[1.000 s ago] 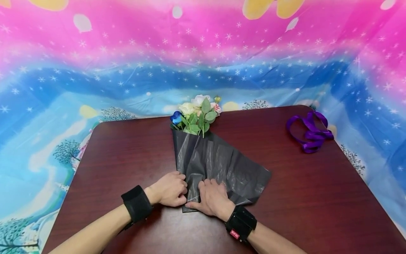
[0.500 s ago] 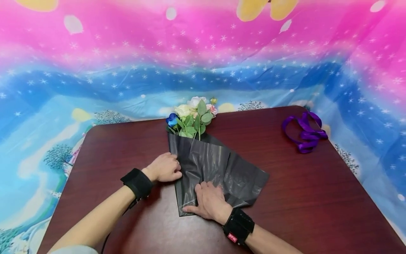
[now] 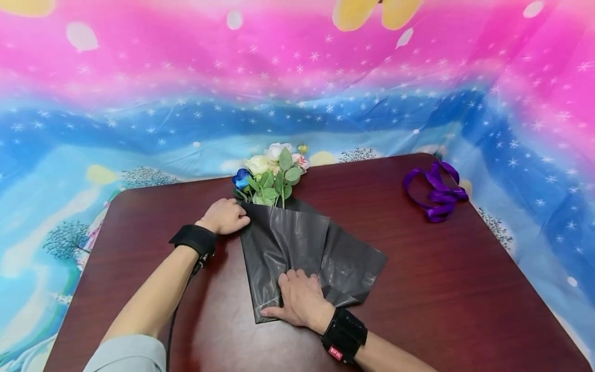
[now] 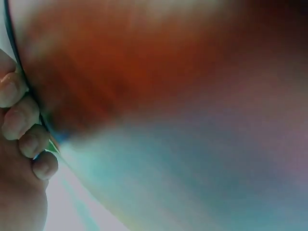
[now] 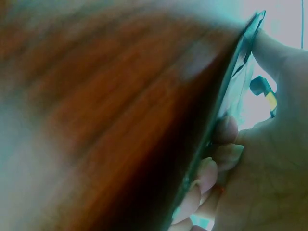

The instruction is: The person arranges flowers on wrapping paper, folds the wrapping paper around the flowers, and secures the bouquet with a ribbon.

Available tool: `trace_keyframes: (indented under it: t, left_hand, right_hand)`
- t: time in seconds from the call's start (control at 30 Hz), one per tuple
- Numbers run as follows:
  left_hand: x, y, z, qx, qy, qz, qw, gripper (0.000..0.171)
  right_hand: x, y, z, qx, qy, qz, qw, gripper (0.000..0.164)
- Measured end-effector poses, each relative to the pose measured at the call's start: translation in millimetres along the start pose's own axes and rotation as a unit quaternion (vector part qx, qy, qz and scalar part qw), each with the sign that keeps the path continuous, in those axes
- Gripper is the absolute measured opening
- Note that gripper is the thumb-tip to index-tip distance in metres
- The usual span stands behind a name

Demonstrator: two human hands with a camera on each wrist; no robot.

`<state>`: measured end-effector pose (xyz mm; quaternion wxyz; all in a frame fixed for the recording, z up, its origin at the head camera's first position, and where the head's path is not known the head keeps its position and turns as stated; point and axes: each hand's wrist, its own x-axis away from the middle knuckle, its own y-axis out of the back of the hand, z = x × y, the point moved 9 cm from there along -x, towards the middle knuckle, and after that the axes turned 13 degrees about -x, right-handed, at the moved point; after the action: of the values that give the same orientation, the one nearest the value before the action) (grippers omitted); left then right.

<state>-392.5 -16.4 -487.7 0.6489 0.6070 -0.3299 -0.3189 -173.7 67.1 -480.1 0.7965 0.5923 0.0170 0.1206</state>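
Note:
A bouquet of artificial flowers [image 3: 267, 173], with white, cream, pink and blue blooms and green leaves, lies partly inside black wrapping paper [image 3: 297, 235] on the table. My left hand [image 3: 225, 216] is at the upper left edge of the paper, fingers curled over that edge just below the blue flower. In the left wrist view, bent fingers [image 4: 23, 115] meet the dark paper edge. My right hand [image 3: 304, 299] rests on the lower part of the paper, thumb stretched left near the bottom corner. The stems are hidden under the paper.
A loose purple ribbon [image 3: 437, 194] lies at the right rear of the dark red-brown table [image 3: 446, 289]. Behind the table hangs a pink and blue printed cloth [image 3: 288, 77]. Black bands [image 3: 344, 333] sit on both wrists, and a cable runs along the left forearm.
My left hand has travelled from the paper's lower left side up along its edge to the top. The right hand has stayed in place on the paper. The view has shifted slightly.

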Motion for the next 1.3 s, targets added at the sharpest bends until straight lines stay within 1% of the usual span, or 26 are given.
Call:
trace_keyframes:
  t: [0.07, 0.13, 0.23, 0.3, 0.37, 0.43, 0.47, 0.53, 0.6, 0.67, 0.73, 0.8, 0.87, 0.9, 0.93, 0.97, 1.03, 1.1, 1.13, 1.2, 1.3]
  left_hand:
    - [-1.8, -2.6, 11.9, 0.001, 0.029, 0.015, 0.9995, 0.041]
    - [-3.8, -3.6, 19.1, 0.009, 0.048, 0.028, 0.9984, 0.042]
    - [-8.9, -1.5, 23.9, 0.012, 0.067, 0.035, 0.9971, 0.043]
    - [-13.2, 0.6, 23.2, 0.004, 0.078, 0.041, 0.9961, 0.043]
    - [-11.0, 4.6, 23.4, -0.020, 0.094, 0.048, 0.9942, 0.041]
    - [-5.3, 7.2, 21.5, -0.047, 0.110, 0.048, 0.9917, 0.036]
    - [-1.1, 9.4, 19.3, -0.061, 0.116, 0.043, 0.9904, 0.034]
    - [10.3, 16.9, 11.8, -0.082, 0.126, 0.017, 0.9885, 0.028]
    - [24.4, 27.7, -1.0, -0.083, 0.132, -0.020, 0.9875, 0.022]
    - [38.4, 40.9, -22.7, -0.063, 0.118, -0.046, 0.9900, 0.015]
    - [51.0, 53.7, -53.8, -0.035, 0.075, -0.065, 0.9945, 0.010]
    - [64.6, 62.9, -90.3, -0.017, 0.015, -0.067, 0.9975, 0.011]
    - [77.0, 66.8, -127.3, -0.010, -0.046, -0.070, 0.9964, 0.017]
    - [83.0, 66.9, -142.8, -0.016, -0.068, -0.074, 0.9948, 0.023]
    - [89.2, 65.3, -155.9, -0.025, -0.084, -0.070, 0.9937, 0.028]
    - [94.5, 62.6, -165.8, -0.033, -0.093, -0.067, 0.9929, 0.032]
    - [101.7, 56.3, -179.0, -0.044, -0.098, -0.062, 0.9923, 0.036]
    - [105.9, 50.5, -185.1, -0.057, -0.095, -0.059, 0.9921, 0.042]
    - [107.4, 48.7, -186.5, -0.063, -0.094, -0.060, 0.9918, 0.043]
    - [108.8, 47.6, -187.7, -0.070, -0.089, -0.071, 0.9911, 0.044]
    - [111.0, 46.7, -188.1, -0.077, -0.076, -0.077, 0.9911, 0.046]
  right_hand:
    - [1, 1, 3, -0.002, 0.006, -0.004, 1.000, 0.070]
    - [2, 1, 4, -0.003, 0.011, -0.006, 1.000, 0.069]
    - [2, 2, 2, -0.002, 0.006, -0.003, 1.000, 0.070]
    - [2, 2, 0, -0.003, 0.000, 0.002, 1.000, 0.070]
    - [0, 2, 1, -0.009, -0.001, 0.006, 1.000, 0.070]
    - [-1, 1, 2, -0.018, -0.003, 0.013, 1.000, 0.071]
    - [-2, 0, 2, -0.023, -0.003, 0.018, 1.000, 0.071]
    - [-3, -2, 2, -0.032, -0.006, 0.031, 0.999, 0.073]
    - [-4, -3, 0, -0.045, -0.012, 0.045, 0.998, 0.075]
    - [-3, -3, -1, -0.058, -0.015, 0.057, 0.997, 0.076]
    - [-2, -1, -3, -0.072, -0.016, 0.069, 0.995, 0.075]
    - [0, 1, -4, -0.087, -0.012, 0.079, 0.993, 0.070]
    - [3, 4, -7, -0.095, -0.008, 0.089, 0.991, 0.065]
    - [4, 5, -8, -0.099, -0.005, 0.092, 0.991, 0.062]
    - [5, 6, -9, -0.103, -0.001, 0.094, 0.990, 0.059]
    - [5, 6, -10, -0.106, 0.004, 0.093, 0.990, 0.057]
    - [8, 8, -10, -0.116, 0.015, 0.088, 0.989, 0.049]
    - [10, 10, -10, -0.132, 0.027, 0.078, 0.988, 0.039]
    - [12, 11, -9, -0.141, 0.033, 0.073, 0.987, 0.035]
    - [15, 13, -8, -0.164, 0.045, 0.066, 0.983, 0.030]
    - [19, 12, -8, -0.183, 0.053, 0.064, 0.980, 0.026]
